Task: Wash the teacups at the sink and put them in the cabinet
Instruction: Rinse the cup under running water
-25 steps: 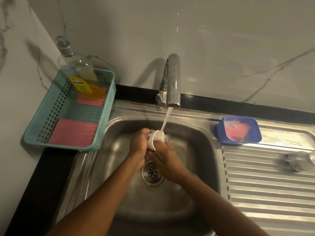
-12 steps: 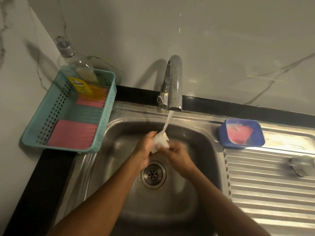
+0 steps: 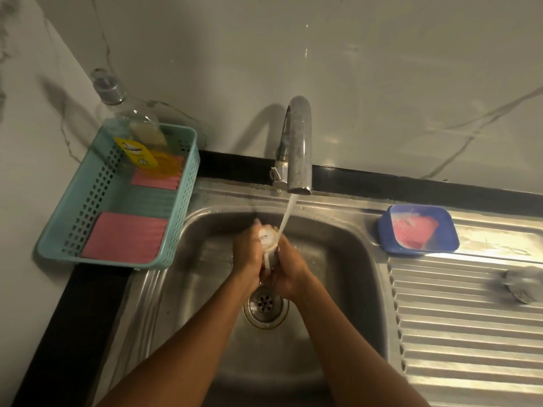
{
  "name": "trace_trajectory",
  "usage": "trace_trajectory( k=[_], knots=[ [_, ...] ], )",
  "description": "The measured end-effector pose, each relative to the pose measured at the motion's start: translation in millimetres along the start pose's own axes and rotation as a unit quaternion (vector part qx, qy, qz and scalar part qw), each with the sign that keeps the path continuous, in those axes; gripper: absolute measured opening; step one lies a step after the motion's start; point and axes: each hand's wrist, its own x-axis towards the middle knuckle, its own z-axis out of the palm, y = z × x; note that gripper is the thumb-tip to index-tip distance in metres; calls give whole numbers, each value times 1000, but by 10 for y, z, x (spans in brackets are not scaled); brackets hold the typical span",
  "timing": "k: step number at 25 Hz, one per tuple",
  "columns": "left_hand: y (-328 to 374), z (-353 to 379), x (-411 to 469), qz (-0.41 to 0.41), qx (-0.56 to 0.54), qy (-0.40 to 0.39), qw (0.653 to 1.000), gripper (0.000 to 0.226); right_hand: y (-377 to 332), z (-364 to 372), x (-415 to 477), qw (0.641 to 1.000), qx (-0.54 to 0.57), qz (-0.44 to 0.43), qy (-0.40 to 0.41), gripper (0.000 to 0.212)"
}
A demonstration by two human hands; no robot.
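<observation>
A small white teacup point(image 3: 266, 239) is held over the steel sink point(image 3: 346, 259), its base turned up toward me. My left hand point(image 3: 248, 254) grips it from the left and my right hand point(image 3: 289, 270) grips it from the right. Water runs from the chrome tap point(image 3: 296, 142) onto the cup's right side and over my right hand. Most of the cup's body is hidden between my palms. A second teacup point(image 3: 521, 284), blurred, lies on the ribbed draining board point(image 3: 470, 333) at the far right.
A teal basket point(image 3: 188, 201) with pink cloths and a dish-soap bottle point(image 3: 138, 133) sits left of the sink. A blue tub point(image 3: 417, 230) with a pink sponge stands on the sink's back right edge. The drain point(image 3: 266, 306) lies below my hands.
Both hands have closed in around the cup, which turned so its base faces up. The view has shifted slightly.
</observation>
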Motion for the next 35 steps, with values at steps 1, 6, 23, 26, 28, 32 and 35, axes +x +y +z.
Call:
trace_trajectory(
  k=[1, 6, 23, 26, 28, 32, 35],
  knots=[
    [7, -51, -2, -78, -27, -14, 997, 35, -5, -39, -10, 999, -36, -29, 9, 47],
    [-112, -254, -7, -188, -59, -66, 978, 34, 104, -233, 6, 763, -582, -276, 50, 26],
    [-197, -252, 47, -151, -27, -66, 986, 38, 39, -246, 127, 501, -808, -283, 128, 40],
    [-177, -222, 63, -199, -85, -118, 969, 28, -282, -245, -138, 627, -752, -199, 43, 40],
    [-99, -180, 29, -180, -76, -181, 964, 18, -433, -137, -405, 648, -736, -194, -21, 32],
    [6, -105, -69, -100, -37, -291, 951, 36, -485, 17, -679, 675, -687, -237, -128, 17],
    [63, 65, -158, -119, -10, -227, 967, 23, -360, -74, -553, 913, -357, -187, -68, 46]
  ],
)
